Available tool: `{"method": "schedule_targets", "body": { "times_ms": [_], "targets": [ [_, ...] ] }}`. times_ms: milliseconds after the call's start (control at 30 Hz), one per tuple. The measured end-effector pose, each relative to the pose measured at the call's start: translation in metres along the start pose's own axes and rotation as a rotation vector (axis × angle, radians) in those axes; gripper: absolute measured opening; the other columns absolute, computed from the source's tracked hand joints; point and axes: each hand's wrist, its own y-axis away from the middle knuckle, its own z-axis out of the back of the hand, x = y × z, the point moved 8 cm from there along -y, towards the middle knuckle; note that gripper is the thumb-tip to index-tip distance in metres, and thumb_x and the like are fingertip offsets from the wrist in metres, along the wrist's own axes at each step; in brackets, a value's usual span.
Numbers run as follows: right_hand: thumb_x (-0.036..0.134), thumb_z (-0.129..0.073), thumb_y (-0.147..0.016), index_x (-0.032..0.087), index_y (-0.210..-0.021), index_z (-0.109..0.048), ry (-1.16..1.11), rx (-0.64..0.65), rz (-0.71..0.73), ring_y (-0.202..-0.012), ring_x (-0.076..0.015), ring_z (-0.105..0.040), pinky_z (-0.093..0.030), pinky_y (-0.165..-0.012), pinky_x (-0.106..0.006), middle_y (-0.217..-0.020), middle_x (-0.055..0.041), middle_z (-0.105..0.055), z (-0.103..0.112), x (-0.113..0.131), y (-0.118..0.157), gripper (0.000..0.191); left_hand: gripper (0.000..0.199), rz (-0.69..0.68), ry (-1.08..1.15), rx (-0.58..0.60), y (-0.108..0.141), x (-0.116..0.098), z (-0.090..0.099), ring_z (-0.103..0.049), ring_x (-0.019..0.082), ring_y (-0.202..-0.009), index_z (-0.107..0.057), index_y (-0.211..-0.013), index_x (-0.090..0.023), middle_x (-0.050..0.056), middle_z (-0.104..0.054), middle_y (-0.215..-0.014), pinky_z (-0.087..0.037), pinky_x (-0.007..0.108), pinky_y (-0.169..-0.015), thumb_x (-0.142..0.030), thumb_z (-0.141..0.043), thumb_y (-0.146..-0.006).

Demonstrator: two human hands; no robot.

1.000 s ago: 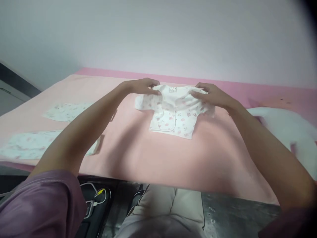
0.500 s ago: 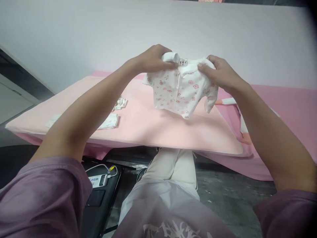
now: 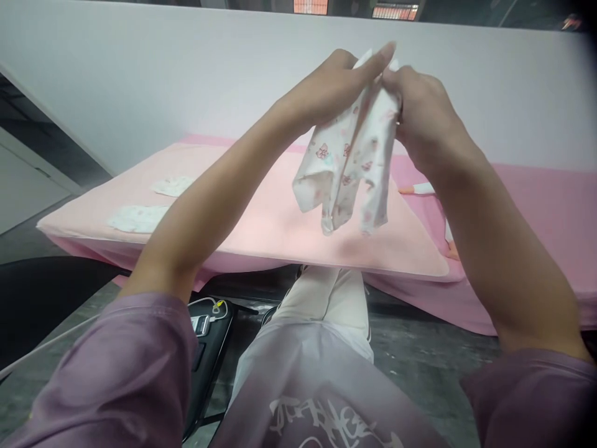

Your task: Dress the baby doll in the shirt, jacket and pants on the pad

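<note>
A small white baby shirt [image 3: 333, 158] with a red and pink print hangs in the air above the pink-covered table [image 3: 261, 224]. Its two shoulder sides are drawn together, so it drops in narrow folds. My left hand [image 3: 342, 84] grips the upper left of the shirt, thumb stretched toward the other hand. My right hand [image 3: 422, 112] pinches the upper right side, its fingers partly hidden behind the cloth. The hands almost touch at the top.
Two light garments, one folded [image 3: 137, 219] and one small piece [image 3: 172, 186], lie on the table's left. Right of the pink cover is another garment with orange ends [image 3: 423, 188]. A white partition [image 3: 209, 74] stands behind. A black chair [image 3: 212, 348] holds a cabled device [image 3: 201, 325].
Both hands have risen and come together, bringing the shirt's shoulders side by side. The shirt, spread wide before, now hangs folded and narrow. The view has tilted up slightly.
</note>
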Motion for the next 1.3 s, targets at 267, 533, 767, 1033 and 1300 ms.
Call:
{"method": "schedule_targets", "body": {
  "times_ms": [267, 533, 767, 1033, 1300],
  "targets": [
    [0.077, -0.082, -0.088, 0.047, -0.118, -0.062, 0.110, 0.086, 0.130, -0.152, -0.0396, -0.051, -0.062, -0.109, -0.054, -0.138, -0.0021, -0.073, -0.008, 0.004, 0.010, 0.047, 0.029, -0.302, 0.198, 0.084, 0.022, -0.027, -0.008, -0.071, 0.022, -0.109, -0.060, -0.089, -0.019, 0.007, -0.066, -0.101, -0.052, 0.032, -0.089, -0.036, -0.056, -0.111],
    [0.076, -0.097, -0.074, 0.046, -0.147, -0.048, 0.114, -0.021, 0.268, -0.158, -0.0357, -0.048, -0.053, -0.127, -0.052, -0.168, -0.0018, -0.053, -0.005, -0.017, 0.033, 0.093, 0.023, -0.358, 0.038, -0.064, 0.032, -0.021, 0.004, -0.050, 0.013, -0.079, -0.044, -0.079, -0.019, 0.005, -0.052, -0.084, -0.035, 0.031, -0.072, -0.019, -0.054, -0.100],
    [0.073, -0.104, -0.057, 0.028, -0.141, -0.066, -0.243, 0.560, -0.068, -0.138, -0.0448, -0.067, -0.063, -0.108, -0.058, -0.127, -0.0100, -0.077, -0.085, -0.101, 0.042, 0.103, 0.028, -0.368, 0.130, 0.039, 0.045, -0.026, 0.004, -0.033, 0.007, -0.072, -0.035, -0.081, -0.020, 0.003, -0.033, -0.085, -0.028, 0.028, -0.070, -0.028, -0.048, -0.104],
    [0.053, -0.105, -0.072, 0.028, -0.132, -0.079, -0.389, 0.774, -0.260, -0.130, -0.0386, -0.076, -0.065, -0.113, -0.057, -0.132, -0.0093, -0.082, -0.136, -0.127, 0.095, 0.070, 0.026, 0.037, 0.236, -0.282, 0.105, 0.072, 0.058, -0.049, 0.015, -0.081, -0.037, -0.087, -0.022, 0.004, -0.034, -0.088, -0.043, 0.033, -0.076, -0.037, -0.051, -0.103],
    [0.056, -0.104, -0.072, 0.025, -0.115, -0.087, -0.116, 1.039, -0.316, -0.115, -0.0345, -0.080, -0.066, -0.108, -0.053, -0.122, -0.0078, -0.086, -0.232, -0.150, 0.044, 0.055, 0.043, 0.632, 0.214, -0.589, 0.235, 0.255, 0.134, -0.066, 0.031, -0.124, -0.067, -0.115, -0.026, 0.007, -0.077, -0.118, -0.061, 0.053, -0.106, -0.058, -0.069, -0.086]
  ]
}}
